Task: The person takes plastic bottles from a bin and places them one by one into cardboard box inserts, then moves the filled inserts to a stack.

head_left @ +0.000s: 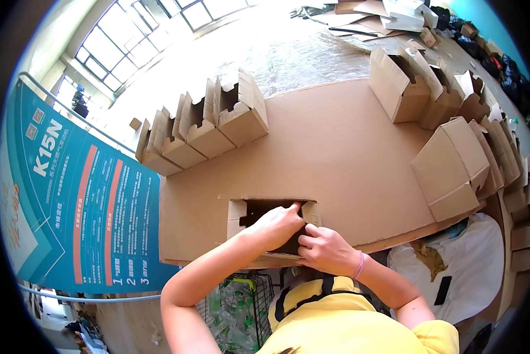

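An open-topped cardboard box (236, 218) stands at the near edge of the cardboard-covered table, its dark inside facing up. My left hand (278, 225) reaches across the opening, with bent fingers at the far right corner of the box and a fingertip pressed against the inner side there. Lower down on the same right side, my right hand (326, 249) has its fingers closed on the edge of the box wall. The parts of the fingers inside the box are hidden.
A row of open cardboard boxes (203, 121) lines the table's (330, 153) left side. More boxes (451, 165) crowd the right side and back right corner. A blue banner (88, 200) stands left. Below, a wire basket (241, 312) holds plastic bottles.
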The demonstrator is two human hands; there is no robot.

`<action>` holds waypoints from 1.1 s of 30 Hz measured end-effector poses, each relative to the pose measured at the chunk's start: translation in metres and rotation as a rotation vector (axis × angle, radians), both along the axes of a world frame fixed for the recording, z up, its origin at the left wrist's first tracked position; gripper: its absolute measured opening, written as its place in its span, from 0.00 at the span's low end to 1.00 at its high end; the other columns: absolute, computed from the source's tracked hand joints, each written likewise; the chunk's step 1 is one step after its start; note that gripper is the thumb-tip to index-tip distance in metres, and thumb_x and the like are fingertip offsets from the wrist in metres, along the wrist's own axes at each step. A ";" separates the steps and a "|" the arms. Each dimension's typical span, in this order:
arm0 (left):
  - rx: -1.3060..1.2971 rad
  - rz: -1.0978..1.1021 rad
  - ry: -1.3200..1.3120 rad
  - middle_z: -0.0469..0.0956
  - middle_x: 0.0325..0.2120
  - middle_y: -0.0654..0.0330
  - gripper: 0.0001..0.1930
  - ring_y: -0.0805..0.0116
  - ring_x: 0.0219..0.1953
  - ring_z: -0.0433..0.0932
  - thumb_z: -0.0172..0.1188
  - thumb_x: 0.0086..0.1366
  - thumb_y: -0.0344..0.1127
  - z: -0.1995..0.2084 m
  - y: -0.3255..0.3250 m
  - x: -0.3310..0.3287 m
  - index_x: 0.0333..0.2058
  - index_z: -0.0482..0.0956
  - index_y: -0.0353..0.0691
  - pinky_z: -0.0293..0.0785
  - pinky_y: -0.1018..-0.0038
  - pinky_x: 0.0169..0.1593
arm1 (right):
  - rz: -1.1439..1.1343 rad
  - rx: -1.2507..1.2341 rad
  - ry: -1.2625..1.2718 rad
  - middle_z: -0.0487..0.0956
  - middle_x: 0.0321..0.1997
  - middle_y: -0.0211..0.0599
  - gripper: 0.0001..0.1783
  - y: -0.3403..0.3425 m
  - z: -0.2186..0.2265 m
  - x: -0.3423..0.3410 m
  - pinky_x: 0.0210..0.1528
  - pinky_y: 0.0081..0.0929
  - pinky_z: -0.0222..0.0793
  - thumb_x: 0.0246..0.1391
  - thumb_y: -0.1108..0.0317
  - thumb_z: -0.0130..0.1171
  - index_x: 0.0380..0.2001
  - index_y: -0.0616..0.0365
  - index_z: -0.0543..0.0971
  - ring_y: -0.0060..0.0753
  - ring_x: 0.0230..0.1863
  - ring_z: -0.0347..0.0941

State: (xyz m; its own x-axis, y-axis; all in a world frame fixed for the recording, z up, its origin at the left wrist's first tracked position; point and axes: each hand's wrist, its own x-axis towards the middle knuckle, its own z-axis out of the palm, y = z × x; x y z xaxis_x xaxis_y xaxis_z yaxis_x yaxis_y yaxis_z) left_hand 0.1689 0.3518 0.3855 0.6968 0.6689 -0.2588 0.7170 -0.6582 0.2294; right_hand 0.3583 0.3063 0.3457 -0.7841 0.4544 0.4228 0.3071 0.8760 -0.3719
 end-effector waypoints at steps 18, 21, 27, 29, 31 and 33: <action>-0.390 -0.057 0.274 0.82 0.44 0.51 0.20 0.54 0.46 0.81 0.63 0.55 0.48 -0.159 0.026 -0.015 0.45 0.82 0.46 0.76 0.63 0.49 | -0.011 -0.054 0.202 0.67 0.26 0.29 0.11 -0.005 -0.012 0.005 0.38 0.24 0.72 0.42 0.65 0.67 0.17 0.53 0.74 0.33 0.36 0.66; -0.188 -0.078 0.144 0.82 0.45 0.51 0.20 0.55 0.47 0.81 0.62 0.56 0.47 -0.178 0.031 -0.028 0.46 0.82 0.46 0.76 0.63 0.50 | 0.024 -0.066 0.175 0.67 0.27 0.29 0.10 -0.005 -0.012 0.007 0.38 0.25 0.72 0.42 0.66 0.66 0.18 0.54 0.74 0.33 0.37 0.66; 0.128 -0.058 0.021 0.84 0.33 0.56 0.07 0.58 0.38 0.84 0.59 0.57 0.37 -0.181 0.027 -0.029 0.32 0.84 0.46 0.77 0.63 0.42 | -0.014 -0.049 0.169 0.67 0.27 0.28 0.16 0.001 -0.010 0.007 0.37 0.25 0.73 0.40 0.64 0.71 0.17 0.53 0.72 0.34 0.36 0.67; 0.161 -0.095 0.139 0.84 0.28 0.58 0.05 0.59 0.34 0.84 0.59 0.56 0.35 -0.158 0.022 -0.020 0.26 0.83 0.47 0.78 0.64 0.38 | -0.003 -0.076 0.161 0.68 0.28 0.28 0.13 0.000 -0.010 0.008 0.38 0.25 0.72 0.38 0.65 0.70 0.18 0.53 0.73 0.34 0.36 0.67; 0.210 -0.094 0.186 0.84 0.28 0.57 0.05 0.58 0.34 0.84 0.59 0.55 0.35 -0.134 0.016 -0.012 0.26 0.83 0.47 0.78 0.64 0.38 | -0.006 -0.074 0.164 0.67 0.27 0.28 0.10 0.002 -0.011 0.009 0.37 0.23 0.72 0.39 0.67 0.66 0.18 0.53 0.73 0.32 0.35 0.66; 0.027 0.116 0.271 0.84 0.32 0.54 0.06 0.57 0.39 0.84 0.61 0.54 0.33 -0.122 0.016 -0.008 0.31 0.85 0.45 0.80 0.63 0.42 | -0.003 -0.082 0.158 0.67 0.27 0.28 0.11 0.002 -0.006 0.007 0.37 0.24 0.72 0.37 0.67 0.67 0.18 0.53 0.73 0.33 0.34 0.66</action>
